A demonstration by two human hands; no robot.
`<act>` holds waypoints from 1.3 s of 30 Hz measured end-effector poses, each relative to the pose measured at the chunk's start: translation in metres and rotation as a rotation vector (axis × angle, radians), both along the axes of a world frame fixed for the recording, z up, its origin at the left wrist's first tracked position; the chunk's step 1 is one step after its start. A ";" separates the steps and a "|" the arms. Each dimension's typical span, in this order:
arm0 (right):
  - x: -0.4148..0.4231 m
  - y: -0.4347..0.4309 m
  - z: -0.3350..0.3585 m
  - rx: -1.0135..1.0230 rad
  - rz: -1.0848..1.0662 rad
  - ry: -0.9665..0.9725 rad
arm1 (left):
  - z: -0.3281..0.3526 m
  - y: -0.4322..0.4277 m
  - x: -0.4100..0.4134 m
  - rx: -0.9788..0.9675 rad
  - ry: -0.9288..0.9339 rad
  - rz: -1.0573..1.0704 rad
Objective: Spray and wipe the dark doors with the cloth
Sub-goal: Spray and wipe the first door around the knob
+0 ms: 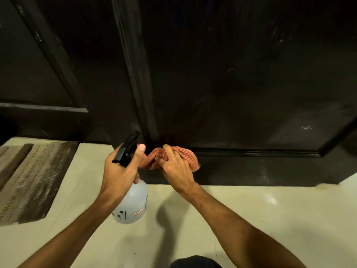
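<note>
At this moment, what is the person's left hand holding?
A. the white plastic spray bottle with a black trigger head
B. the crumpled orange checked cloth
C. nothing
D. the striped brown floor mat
A: the left hand grips the neck of the white plastic spray bottle with a black trigger head, while the right hand presses the crumpled orange checked cloth low on the dark door.

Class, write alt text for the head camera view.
The right hand presses an orange checked cloth low against a dark door, while the left hand holds a white spray bottle. A striped mat lies left.

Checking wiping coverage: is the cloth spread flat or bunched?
Bunched: the cloth is crumpled under the right hand against the door bottom.
</note>
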State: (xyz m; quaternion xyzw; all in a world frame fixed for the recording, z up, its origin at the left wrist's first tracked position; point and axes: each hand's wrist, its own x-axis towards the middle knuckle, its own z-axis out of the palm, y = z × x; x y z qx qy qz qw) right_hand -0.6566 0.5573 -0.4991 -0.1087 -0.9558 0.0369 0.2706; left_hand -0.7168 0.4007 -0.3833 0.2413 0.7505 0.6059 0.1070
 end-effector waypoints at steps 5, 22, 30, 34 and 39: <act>-0.036 -0.010 0.040 0.088 -0.089 0.387 | 0.001 -0.007 -0.012 0.025 -0.014 0.034; 0.036 0.029 -0.001 -0.146 -0.213 0.350 | -0.004 0.038 0.041 -0.025 -0.042 -0.145; 0.085 0.057 0.027 -0.698 -0.437 0.554 | -0.003 0.082 0.085 -0.034 -0.028 -0.254; 0.130 0.083 0.019 -0.388 -0.342 0.481 | 0.000 0.106 0.112 -0.036 -0.051 -0.322; 0.191 0.170 0.033 -0.730 -0.965 1.156 | 0.009 0.132 0.132 -0.048 0.028 -0.397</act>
